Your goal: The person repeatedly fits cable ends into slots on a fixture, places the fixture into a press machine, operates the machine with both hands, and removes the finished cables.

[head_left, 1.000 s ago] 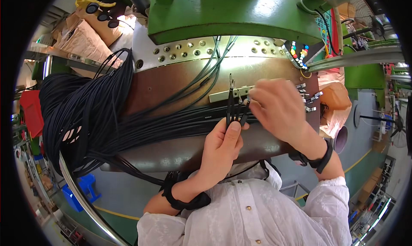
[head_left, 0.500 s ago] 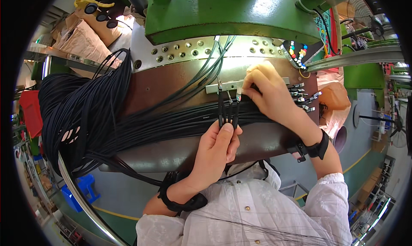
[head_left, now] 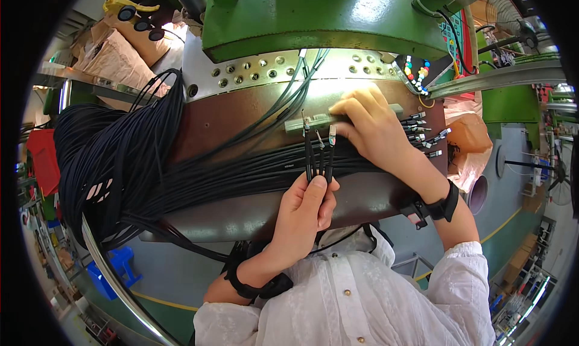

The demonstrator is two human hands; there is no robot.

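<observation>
My left hand [head_left: 303, 210] is closed round several short black cable ends [head_left: 321, 160], held upright between thumb and fingers. Their tips carry small metal connectors [head_left: 332, 135]; one looks like a plug with coloured wires behind it. Just beyond these tips lies a narrow pale bar [head_left: 294, 126] on the brown table. My right hand [head_left: 377, 129] is bent over this bar, index finger on its far side and thumb on its near side. Part of the bar is hidden under that hand. Below both runs a thick bundle of black cables [head_left: 241, 177] across the table.
A green machine body [head_left: 319, 29] stands over a perforated metal plate [head_left: 226, 71] at the back. Coiled black cables [head_left: 114, 159] hang over a rail at left. More cable ends with connectors [head_left: 435, 153] lie at right, beside a brown paper bag [head_left: 467, 144].
My right thumb and index finger have spread from a pinch near the plug and now straddle the bar. The bar has shifted and turned slightly. My left hand keeps its hold on the cables.
</observation>
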